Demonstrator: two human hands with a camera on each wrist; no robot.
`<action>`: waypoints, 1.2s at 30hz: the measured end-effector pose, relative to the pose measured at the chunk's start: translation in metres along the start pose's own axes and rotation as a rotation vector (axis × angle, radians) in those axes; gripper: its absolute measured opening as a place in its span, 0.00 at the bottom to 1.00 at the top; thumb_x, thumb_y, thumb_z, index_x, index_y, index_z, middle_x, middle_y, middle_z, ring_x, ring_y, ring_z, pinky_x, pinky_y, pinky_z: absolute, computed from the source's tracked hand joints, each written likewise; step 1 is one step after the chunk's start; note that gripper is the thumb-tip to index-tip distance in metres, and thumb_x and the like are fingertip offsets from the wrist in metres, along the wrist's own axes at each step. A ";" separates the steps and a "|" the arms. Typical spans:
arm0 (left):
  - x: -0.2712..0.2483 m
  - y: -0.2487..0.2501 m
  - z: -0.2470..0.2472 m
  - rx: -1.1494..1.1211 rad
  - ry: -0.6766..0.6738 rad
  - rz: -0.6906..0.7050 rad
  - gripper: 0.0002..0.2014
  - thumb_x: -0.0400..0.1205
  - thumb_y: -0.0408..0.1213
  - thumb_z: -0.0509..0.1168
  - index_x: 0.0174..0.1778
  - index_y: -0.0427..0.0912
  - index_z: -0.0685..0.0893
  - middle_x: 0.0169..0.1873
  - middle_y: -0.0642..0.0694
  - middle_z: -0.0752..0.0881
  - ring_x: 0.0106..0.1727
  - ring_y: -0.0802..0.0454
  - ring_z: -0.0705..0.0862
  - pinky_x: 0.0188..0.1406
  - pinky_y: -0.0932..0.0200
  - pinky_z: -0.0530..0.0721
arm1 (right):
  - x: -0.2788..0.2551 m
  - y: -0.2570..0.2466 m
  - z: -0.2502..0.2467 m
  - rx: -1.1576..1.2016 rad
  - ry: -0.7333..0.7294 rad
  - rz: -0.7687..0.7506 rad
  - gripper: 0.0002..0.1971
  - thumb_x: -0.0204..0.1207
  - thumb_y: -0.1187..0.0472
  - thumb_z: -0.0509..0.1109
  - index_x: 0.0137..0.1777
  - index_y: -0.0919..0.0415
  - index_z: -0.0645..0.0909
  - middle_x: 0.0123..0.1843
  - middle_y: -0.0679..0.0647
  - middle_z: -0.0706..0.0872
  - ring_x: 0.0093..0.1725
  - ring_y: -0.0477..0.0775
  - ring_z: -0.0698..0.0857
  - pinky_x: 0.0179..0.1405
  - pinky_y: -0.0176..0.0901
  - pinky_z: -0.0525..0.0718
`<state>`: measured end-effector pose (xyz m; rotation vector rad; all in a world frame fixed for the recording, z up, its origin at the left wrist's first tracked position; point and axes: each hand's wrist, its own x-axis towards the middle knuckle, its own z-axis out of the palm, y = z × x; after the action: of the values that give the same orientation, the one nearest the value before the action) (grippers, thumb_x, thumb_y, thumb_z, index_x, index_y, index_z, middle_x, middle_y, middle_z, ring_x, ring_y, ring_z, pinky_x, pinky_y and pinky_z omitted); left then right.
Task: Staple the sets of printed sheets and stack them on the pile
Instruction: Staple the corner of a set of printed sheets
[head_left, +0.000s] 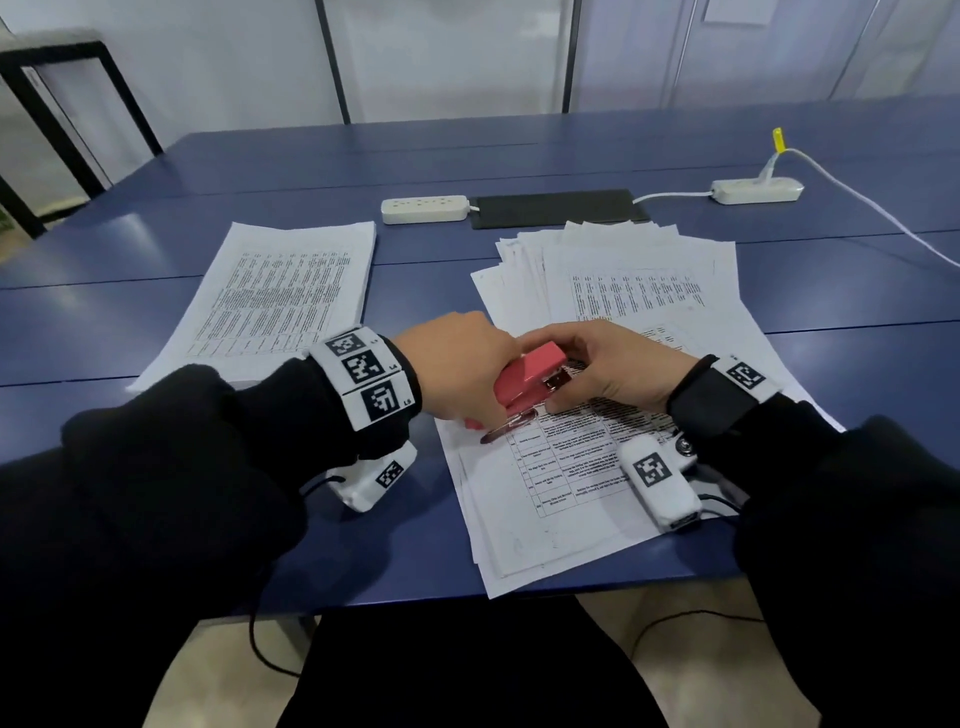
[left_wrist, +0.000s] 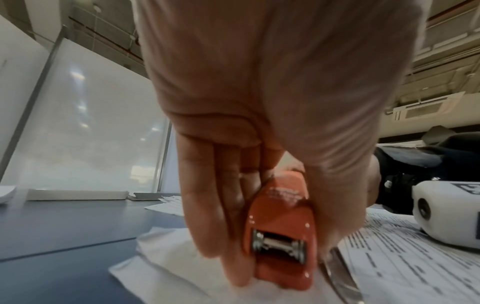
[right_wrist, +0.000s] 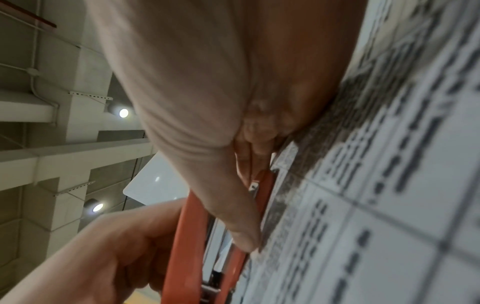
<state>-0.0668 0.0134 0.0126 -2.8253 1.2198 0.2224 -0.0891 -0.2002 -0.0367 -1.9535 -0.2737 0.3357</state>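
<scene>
Head view: your left hand (head_left: 457, 364) grips the stapler (head_left: 524, 376) over the set (head_left: 561, 488) at the near bench (head_left: 156, 291) edge; your right hand (head_left: 613, 369) pinches its front. Sheets are light, floppy, slippery; hold by the corner.

A red stapler (head_left: 524, 379) sits on the top left corner of a set of printed sheets (head_left: 561, 499), its top tilted up from the base. That set lies fanned at the near edge of the blue table (head_left: 130, 260). Just behind the stapler spreads a loose heap of printed sheets (head_left: 639, 280); to the stapler's left, well apart, lies a squared pile (head_left: 275, 301), text facing up.
</scene>
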 end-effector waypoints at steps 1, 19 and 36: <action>0.000 -0.002 0.000 -0.006 -0.017 -0.005 0.12 0.70 0.48 0.77 0.41 0.50 0.82 0.30 0.51 0.85 0.33 0.51 0.83 0.28 0.59 0.77 | 0.000 0.000 0.000 -0.008 -0.003 -0.006 0.33 0.64 0.79 0.84 0.70 0.60 0.85 0.64 0.57 0.91 0.66 0.58 0.88 0.68 0.50 0.87; -0.003 -0.014 0.000 -0.114 -0.133 0.029 0.09 0.70 0.47 0.74 0.38 0.51 0.81 0.26 0.51 0.88 0.27 0.51 0.89 0.30 0.49 0.91 | 0.002 -0.002 0.010 0.065 0.039 -0.005 0.13 0.76 0.77 0.76 0.58 0.68 0.89 0.71 0.53 0.86 0.57 0.43 0.90 0.53 0.31 0.86; -0.046 -0.031 0.008 -0.078 -0.077 -0.013 0.13 0.72 0.51 0.76 0.39 0.50 0.80 0.27 0.52 0.85 0.30 0.56 0.82 0.31 0.52 0.84 | 0.000 -0.016 0.015 -0.256 -0.013 0.018 0.15 0.69 0.59 0.88 0.53 0.46 0.92 0.76 0.40 0.78 0.74 0.40 0.78 0.77 0.41 0.71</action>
<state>-0.0761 0.0684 0.0116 -2.8598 1.2028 0.3821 -0.0951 -0.1809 -0.0279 -2.2073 -0.3209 0.3383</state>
